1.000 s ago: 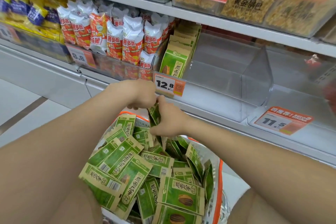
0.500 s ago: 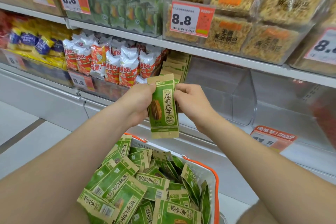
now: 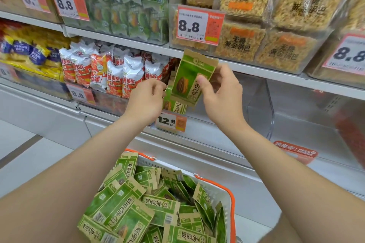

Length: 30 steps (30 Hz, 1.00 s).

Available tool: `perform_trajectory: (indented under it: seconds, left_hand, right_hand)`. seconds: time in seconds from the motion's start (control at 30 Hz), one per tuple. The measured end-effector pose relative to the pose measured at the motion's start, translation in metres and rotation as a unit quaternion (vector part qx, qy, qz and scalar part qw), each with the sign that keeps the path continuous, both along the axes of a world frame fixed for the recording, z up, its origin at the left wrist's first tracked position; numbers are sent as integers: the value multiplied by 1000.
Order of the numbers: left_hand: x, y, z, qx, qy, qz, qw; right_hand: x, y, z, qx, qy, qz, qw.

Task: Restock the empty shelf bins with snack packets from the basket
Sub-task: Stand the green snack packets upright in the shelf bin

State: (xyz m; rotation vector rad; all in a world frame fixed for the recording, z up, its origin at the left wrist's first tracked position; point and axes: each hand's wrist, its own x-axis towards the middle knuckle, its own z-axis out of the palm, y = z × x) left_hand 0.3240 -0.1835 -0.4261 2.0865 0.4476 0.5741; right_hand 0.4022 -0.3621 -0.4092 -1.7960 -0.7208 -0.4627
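A shop shelf fills the view, seen from a person's head height. At the far left of the middle shelf lie yellow and blue packets [image 3: 25, 51], and next to them stands a row of red and white snack bags [image 3: 110, 73]. Right of those bags, the left hand [image 3: 147, 98] is raised in front of the shelf with its fingers curled inward, fingertips just beside the lower left edge of a green seed packet [image 3: 189, 77]; whether they touch it or grip anything cannot be told. The green seed packet is held upright and slightly tilted in the air, in front of the shelf edge. Just below and behind it, a row of matching stocked packets [image 3: 174, 105] stands at the left end of a see-through shelf bin [image 3: 260, 104], above an orange price tag [image 3: 170, 122] reading 12.8. The right hand [image 3: 221, 92] pinches the packet's right side, thumb on the front and fingers curled behind it. Lower down, between the two forearms, a white basket with an orange rim [image 3: 232, 199] holds a loose heap of green packets [image 3: 138, 203] of the same kind. On the shelf above, towards the right, golden rice-cracker packs [image 3: 276, 16] sit in bins behind 8.8 price tags.
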Motion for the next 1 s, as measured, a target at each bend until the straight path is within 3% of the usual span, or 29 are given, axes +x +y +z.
perform_trajectory:
  seconds: [0.13,0.23,0.33,0.5,0.63,0.77,0.87,1.0]
  left_hand:
    - [-1,10,-8,167,98,7,981]
    - [0,18,-16,238,127,-9,963]
    - [0,20,-20,264,151,-29,952]
    - [0,16,-23,304,150,-47,939]
    - [-8,5,-24,314,197,-80,925]
    - [-19,-9,-30,330,290,-156,885]
    - [-26,-23,-41,347,335,-227,846]
    - [-32,-53,-61,341,375,-324,799]
  right_hand:
    - [14,10,-24,-71,45,-14,996]
    - [22,22,-37,-127,113,-11,985]
    - [29,36,-47,-215,155,2,964]
    - [33,46,-48,-203,149,-14,968]
    - [33,42,-50,-278,138,-1,951]
    - [16,25,-37,-295,67,-72,950]
    - [-6,11,-28,-283,40,-36,958]
    - [-45,-4,-35,-428,39,63,901]
